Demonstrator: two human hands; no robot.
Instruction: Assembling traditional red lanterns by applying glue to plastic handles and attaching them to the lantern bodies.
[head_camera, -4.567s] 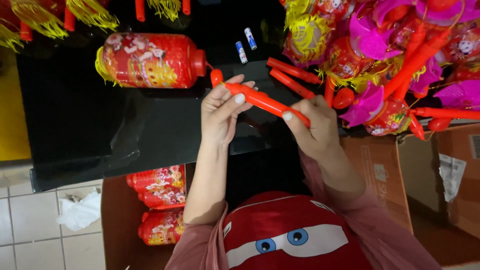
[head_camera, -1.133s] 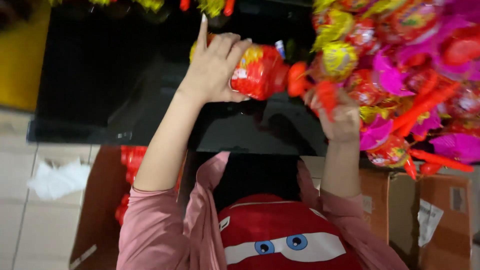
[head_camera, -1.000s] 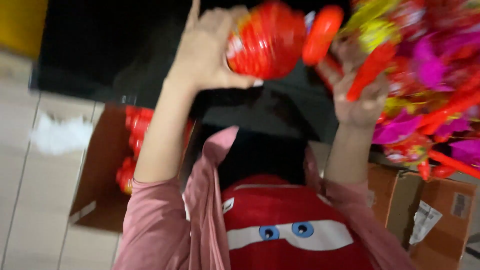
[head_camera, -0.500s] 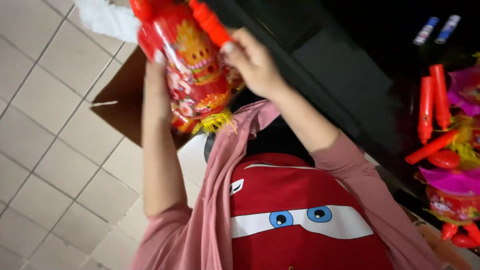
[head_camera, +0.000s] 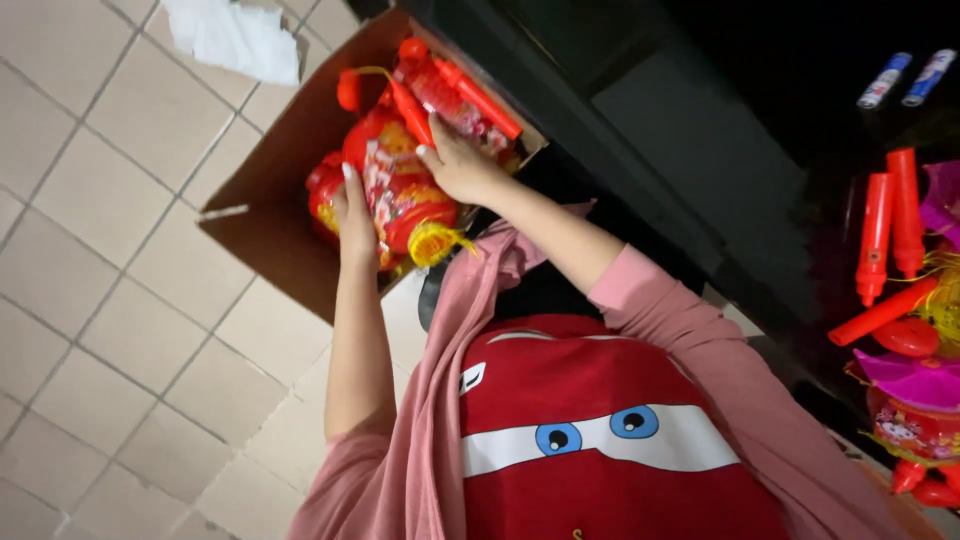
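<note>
Both my hands hold a red lantern (head_camera: 400, 195) with a yellow tassel and a red stick handle, down inside an open cardboard box (head_camera: 265, 215) on the floor. My left hand (head_camera: 356, 215) grips the lantern's left side. My right hand (head_camera: 458, 165) presses on its upper right side. More red lanterns (head_camera: 450, 95) with red sticks lie in the box beyond it.
A black table (head_camera: 720, 170) runs along the right, with red sticks (head_camera: 890, 235), two small markers (head_camera: 905, 78) and pink and red lanterns (head_camera: 915, 400) on it. White crumpled paper (head_camera: 235, 35) lies on the tiled floor.
I have turned from the table to the floor box. The lantern, lifted from the table with its stick, has come down into the box with both hands on it.
</note>
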